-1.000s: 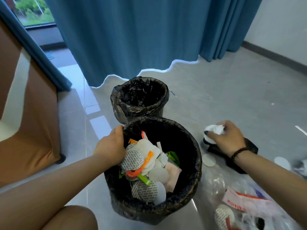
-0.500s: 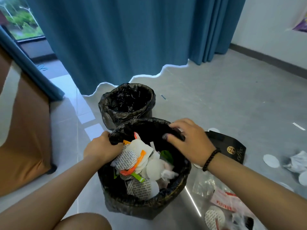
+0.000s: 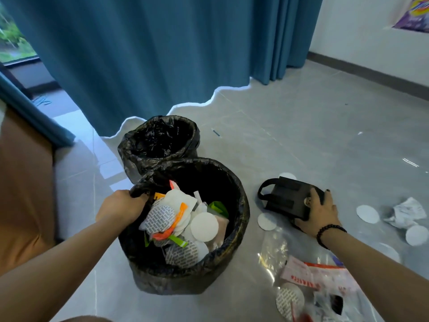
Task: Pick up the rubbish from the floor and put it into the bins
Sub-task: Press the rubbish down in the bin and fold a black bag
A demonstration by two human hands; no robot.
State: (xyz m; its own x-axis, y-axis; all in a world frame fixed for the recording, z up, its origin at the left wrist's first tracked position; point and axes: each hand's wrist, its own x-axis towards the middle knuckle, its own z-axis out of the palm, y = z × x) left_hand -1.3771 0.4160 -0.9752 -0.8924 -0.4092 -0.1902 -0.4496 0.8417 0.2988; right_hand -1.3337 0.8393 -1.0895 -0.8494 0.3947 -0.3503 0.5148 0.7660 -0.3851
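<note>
Two bins lined with black bags stand on the grey floor. The near bin (image 3: 241, 205) is packed with white discs, foil seals and wrappers. The far bin (image 3: 130, 147) looks nearly empty. My left hand (image 3: 120, 208) grips the near bin's liner at its left rim. My right hand (image 3: 319, 210) lies on a small black paper bag (image 3: 285, 196) on the floor to the bin's right, fingers curled over its right end. White discs (image 3: 267, 221) and a crumpled white paper (image 3: 406, 212) lie around it.
A clear plastic bag (image 3: 274, 249) and red-and-white wrappers (image 3: 301, 273) lie at the lower right. Blue curtains (image 3: 151, 54) hang behind the bins. A brown piece of furniture (image 3: 23, 182) stands at the left. A white wall with dark skirting runs at the far right.
My right hand dropped a white scrap into the near bin, then moved right and down onto the black paper bag. My left hand stayed on the bin's liner.
</note>
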